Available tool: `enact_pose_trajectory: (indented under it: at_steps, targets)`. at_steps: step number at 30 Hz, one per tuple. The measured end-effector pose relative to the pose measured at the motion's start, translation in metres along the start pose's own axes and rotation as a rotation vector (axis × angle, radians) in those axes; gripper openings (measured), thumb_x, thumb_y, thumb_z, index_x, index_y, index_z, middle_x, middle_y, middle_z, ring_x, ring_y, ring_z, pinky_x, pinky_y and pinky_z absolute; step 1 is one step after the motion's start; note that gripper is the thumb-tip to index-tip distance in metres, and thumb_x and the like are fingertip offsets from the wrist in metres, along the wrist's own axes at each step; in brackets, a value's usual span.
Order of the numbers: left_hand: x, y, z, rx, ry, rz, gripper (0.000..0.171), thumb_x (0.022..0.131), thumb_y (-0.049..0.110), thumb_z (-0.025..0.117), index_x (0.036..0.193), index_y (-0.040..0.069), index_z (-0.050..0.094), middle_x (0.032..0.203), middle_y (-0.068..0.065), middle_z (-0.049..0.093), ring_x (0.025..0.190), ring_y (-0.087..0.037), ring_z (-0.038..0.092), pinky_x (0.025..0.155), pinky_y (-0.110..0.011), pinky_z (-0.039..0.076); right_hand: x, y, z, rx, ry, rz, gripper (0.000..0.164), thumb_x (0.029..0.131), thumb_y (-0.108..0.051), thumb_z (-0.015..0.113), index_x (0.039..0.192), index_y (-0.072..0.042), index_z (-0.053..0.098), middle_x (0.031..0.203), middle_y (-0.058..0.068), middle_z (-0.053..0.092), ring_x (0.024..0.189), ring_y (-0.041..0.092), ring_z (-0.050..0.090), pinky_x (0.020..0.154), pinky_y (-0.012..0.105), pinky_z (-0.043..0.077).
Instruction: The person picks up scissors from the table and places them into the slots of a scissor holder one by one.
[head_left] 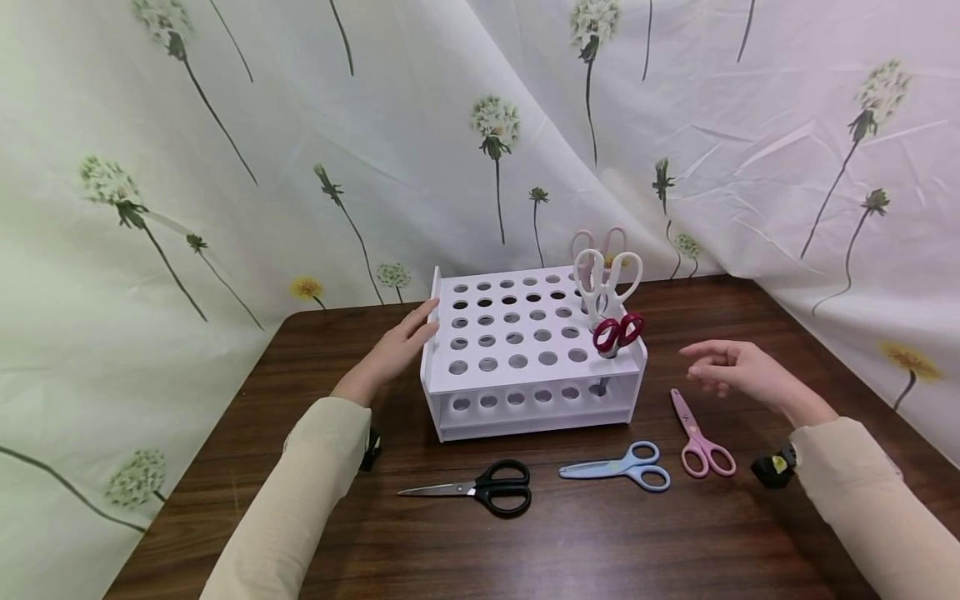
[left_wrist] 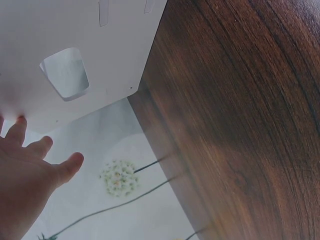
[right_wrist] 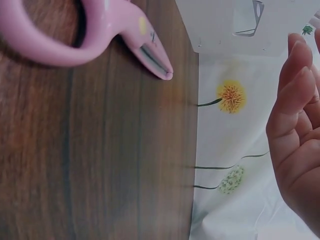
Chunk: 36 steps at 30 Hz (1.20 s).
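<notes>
A white rack with rows of round holes stands in the middle of the table. My left hand rests its fingers against the rack's left side; the left wrist view shows that hand by the side panel. Above the table right of the rack, my right hand hovers with loosely bent fingers and holds nothing. Nearest to it lie pink scissors, also in the right wrist view. Light blue scissors and black-handled scissors lie in front of the rack.
Red-handled scissors, white scissors and pale pink scissors stand handles up in the rack's right column. A curtain printed with dandelions hangs behind the brown wooden table.
</notes>
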<state>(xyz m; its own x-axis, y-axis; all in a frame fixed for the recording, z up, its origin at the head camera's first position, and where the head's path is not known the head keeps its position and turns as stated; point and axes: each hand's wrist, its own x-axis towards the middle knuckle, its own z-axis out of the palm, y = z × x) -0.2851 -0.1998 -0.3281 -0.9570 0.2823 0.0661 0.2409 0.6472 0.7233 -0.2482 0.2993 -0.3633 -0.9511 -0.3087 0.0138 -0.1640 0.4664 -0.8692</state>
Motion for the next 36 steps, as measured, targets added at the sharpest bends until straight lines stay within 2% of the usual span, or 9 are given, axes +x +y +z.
enact_pose_trajectory:
  at_steps: [12,25,36]
  targets:
    - [0.0,0.0,0.0,0.0,0.003,0.001,0.057,0.097,0.049,0.034,0.148,0.031,0.019,0.152,-0.003,0.012,0.138,-0.025,0.003,0.105,-0.052,0.011,-0.004,0.009,-0.001,-0.033,-0.026,0.028,0.051,0.088,-0.02,0.064,0.126,0.008,0.047,0.089,0.021,0.062,0.067,0.019,0.059,0.056,0.033,0.05]
    - [0.0,0.001,0.0,0.004,0.003,0.0,0.056,0.097,0.048,0.035,0.148,0.032,0.019,0.152,-0.003,0.013,0.138,-0.025,0.004,0.106,-0.051,0.011,-0.005,0.025,0.006,-0.044,-0.084,-0.005,0.05,0.087,-0.017,0.065,0.125,0.01,0.047,0.086,0.018,0.063,0.066,0.02,0.058,0.054,0.033,0.049]
    - [0.0,0.001,0.0,0.004,0.003,0.007,0.056,0.097,0.049,0.034,0.148,0.031,0.019,0.152,-0.003,0.014,0.138,-0.026,0.003,0.106,-0.052,0.011,-0.004,0.029,0.005,-0.055,-0.128,0.048,0.053,0.086,-0.019,0.066,0.127,0.008,0.046,0.087,0.014,0.063,0.068,0.024,0.057,0.056,0.034,0.05]
